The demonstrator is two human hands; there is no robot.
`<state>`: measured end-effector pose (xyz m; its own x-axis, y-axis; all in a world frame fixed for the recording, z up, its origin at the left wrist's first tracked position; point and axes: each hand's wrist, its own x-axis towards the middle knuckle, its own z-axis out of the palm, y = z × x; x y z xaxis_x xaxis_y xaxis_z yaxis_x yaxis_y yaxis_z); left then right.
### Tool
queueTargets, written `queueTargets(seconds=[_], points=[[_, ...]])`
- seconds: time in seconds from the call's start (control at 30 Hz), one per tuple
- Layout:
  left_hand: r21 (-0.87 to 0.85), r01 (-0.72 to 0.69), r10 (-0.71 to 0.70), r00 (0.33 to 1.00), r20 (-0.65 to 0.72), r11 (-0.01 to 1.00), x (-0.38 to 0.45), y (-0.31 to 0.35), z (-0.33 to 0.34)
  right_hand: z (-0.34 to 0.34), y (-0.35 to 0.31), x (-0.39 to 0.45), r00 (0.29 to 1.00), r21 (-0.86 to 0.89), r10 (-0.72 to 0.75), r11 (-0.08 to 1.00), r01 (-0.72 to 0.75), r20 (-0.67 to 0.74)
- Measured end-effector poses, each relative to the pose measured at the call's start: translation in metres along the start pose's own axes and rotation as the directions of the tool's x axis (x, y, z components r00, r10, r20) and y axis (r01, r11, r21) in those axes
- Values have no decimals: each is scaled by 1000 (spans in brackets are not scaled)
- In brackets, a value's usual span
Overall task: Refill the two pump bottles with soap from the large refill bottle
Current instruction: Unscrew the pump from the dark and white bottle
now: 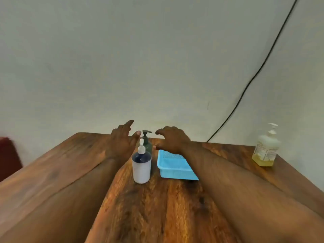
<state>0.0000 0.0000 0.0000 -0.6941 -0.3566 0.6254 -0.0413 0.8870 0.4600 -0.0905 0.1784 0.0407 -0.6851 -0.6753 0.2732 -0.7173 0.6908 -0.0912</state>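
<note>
A white pump bottle (141, 168) with a dark blue shoulder and white pump stands on the wooden table (166, 207). Right behind it is a dark green pump bottle (147, 141), partly hidden. A clear bottle with yellow soap in its bottom (266, 149) stands far right on the table. My left hand (122, 139) hovers just left of the green bottle, fingers spread, holding nothing. My right hand (172, 139) hovers just right of it, fingers loosely bent, above the basket's far end.
A light blue plastic basket (175, 171) lies right of the white bottle, under my right forearm. A black cable (254, 76) runs down the wall behind the table. Something dark red (8, 156) stands at the left edge.
</note>
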Motion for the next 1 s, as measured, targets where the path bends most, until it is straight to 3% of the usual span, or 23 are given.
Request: queueTargets(seconds=[0.13, 0.27, 0.4, 0.6, 0.7, 0.8, 1.0], points=[[-291, 149, -104, 981, 164, 945, -32, -23, 11, 37, -20, 1, 996, 419, 72, 904, -84, 43], [-272, 196, -102, 941, 324, 942, -51, -45, 23, 63, -37, 9, 986, 682, 156, 717, -148, 49], [-306, 237, -109, 917, 383, 922, -61, -60, 33, 80, -47, 13, 976, 698, 217, 695, -172, 23], [-472, 313, -169, 931, 324, 824, -80, -45, 37, 64, -57, -12, 974, 693, 204, 716, -82, -96], [-654, 292, -128, 949, 287, 698, -103, -20, 37, 43, -59, -50, 960, 773, 222, 635, -8, -172], [-680, 285, -125, 953, 275, 676, -134, 11, 39, 27, -54, -98, 922, 810, 270, 582, 72, -276], [-759, 299, 17, 926, 377, 579, -171, 63, 75, 32, -13, -166, 885, 892, 394, 448, 50, -247]])
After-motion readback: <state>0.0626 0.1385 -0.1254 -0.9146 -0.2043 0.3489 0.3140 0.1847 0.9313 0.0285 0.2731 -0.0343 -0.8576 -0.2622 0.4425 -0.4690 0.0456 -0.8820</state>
